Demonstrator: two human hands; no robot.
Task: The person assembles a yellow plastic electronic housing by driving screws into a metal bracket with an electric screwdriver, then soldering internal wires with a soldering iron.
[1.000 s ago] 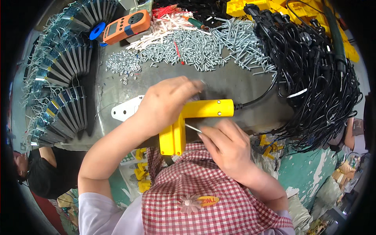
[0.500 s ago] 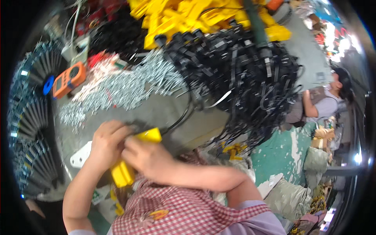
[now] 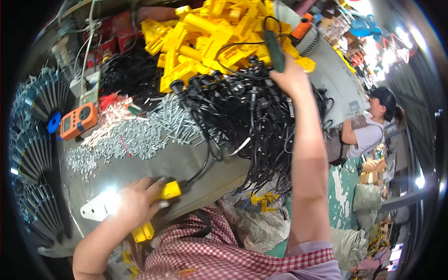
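Observation:
My left hand [image 3: 140, 200] is closed over a yellow plastic housing [image 3: 172, 190] at the bench's near edge; its middle is hidden beneath the fingers. A black cable [image 3: 199, 171] runs from the housing's far end toward the black heap. Stretched out to the far right, my right hand [image 3: 291, 77] has its fingers round the lower end of a dark green electric screwdriver [image 3: 274, 49], which stands above the black plug cords [image 3: 252, 105]. The tool's tip is hidden. Beside my left hand lies a white plate with holes [image 3: 95, 209].
Yellow housings [image 3: 200, 35] are heaped at the back. Loose silvery screws [image 3: 135, 135] cover the bench [image 3: 126, 170], near an orange meter [image 3: 78, 121]. An orange tool [image 3: 303, 25] lies at the back right. Fanned dark rods [image 3: 39, 158] line the left side. Another person [image 3: 368, 126] sits at right.
My right hand has left the yellow housing and swung up and right to the screwdriver. The left hand stays on the housing, slightly lower. The whole view has shifted.

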